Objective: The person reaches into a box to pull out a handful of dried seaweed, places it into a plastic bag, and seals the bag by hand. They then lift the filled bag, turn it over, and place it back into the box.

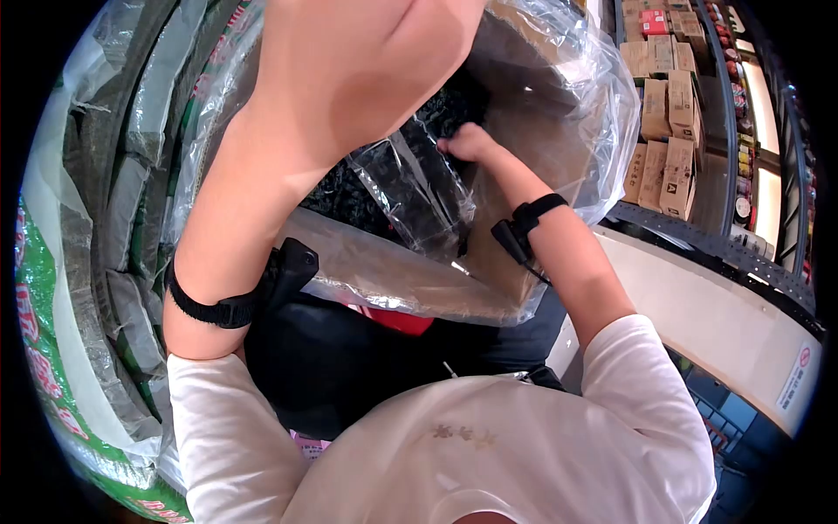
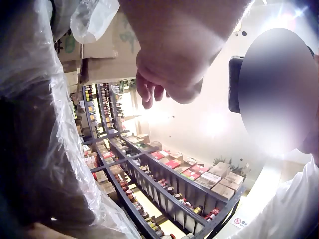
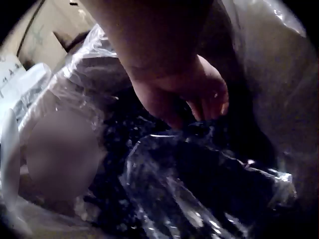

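Observation:
My left hand (image 1: pixel 375 61) is raised high over the box, close to the head camera. In the left wrist view the left hand (image 2: pixel 172 74) has loosely bent fingers with nothing visible in them. Down inside the box, my right hand (image 1: pixel 469 142) reaches to the dark, crumpled contents (image 1: pixel 454 103), beside a clear plastic bag (image 1: pixel 419 188). The right wrist view shows the right hand (image 3: pixel 187 94) with bent fingers pointing down at the dark contents (image 3: pixel 119 134), just above the clear bag's edge (image 3: pixel 154 136); what its fingertips hold is hidden in shadow.
A clear plastic liner (image 1: pixel 611 113) covers the walls of the cardboard box (image 1: pixel 524 144). Stacked grey packs in a green-printed sack (image 1: pixel 44 349) stand on the left. Shelves with small cartons (image 1: pixel 676 175) and jars are at right, above a white panel (image 1: pixel 698 306).

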Action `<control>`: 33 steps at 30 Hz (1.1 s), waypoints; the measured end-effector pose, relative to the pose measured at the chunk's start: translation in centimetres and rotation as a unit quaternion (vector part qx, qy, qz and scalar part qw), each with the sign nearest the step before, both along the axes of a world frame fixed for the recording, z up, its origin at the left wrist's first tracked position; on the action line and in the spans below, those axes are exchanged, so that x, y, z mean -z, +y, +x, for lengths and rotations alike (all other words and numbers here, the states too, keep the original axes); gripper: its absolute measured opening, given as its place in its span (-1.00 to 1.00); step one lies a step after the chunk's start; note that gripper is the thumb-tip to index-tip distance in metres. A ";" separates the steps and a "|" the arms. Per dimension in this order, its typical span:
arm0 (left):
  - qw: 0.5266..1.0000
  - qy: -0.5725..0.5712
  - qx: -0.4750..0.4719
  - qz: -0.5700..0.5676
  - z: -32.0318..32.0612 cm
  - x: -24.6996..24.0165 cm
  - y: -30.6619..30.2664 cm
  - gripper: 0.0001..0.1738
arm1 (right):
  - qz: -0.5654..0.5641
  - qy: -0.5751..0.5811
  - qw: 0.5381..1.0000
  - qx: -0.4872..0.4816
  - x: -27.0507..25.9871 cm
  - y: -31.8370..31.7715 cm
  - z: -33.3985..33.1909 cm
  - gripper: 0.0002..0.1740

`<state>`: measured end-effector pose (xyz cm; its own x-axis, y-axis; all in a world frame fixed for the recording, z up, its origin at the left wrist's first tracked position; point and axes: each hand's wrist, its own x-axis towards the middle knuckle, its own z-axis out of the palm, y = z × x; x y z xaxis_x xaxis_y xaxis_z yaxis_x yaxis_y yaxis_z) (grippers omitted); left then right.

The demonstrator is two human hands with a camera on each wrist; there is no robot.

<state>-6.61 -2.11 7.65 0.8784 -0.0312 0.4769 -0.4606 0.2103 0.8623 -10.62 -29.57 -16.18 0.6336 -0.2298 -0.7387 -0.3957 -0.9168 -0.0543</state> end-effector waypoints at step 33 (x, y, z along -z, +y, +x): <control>0.776 -0.009 0.180 0.604 -10.5 8.6 -0.7 0.23 | 0.328 0.015 0.897 0.295 -10.4 -0.2 -4.2 -0.87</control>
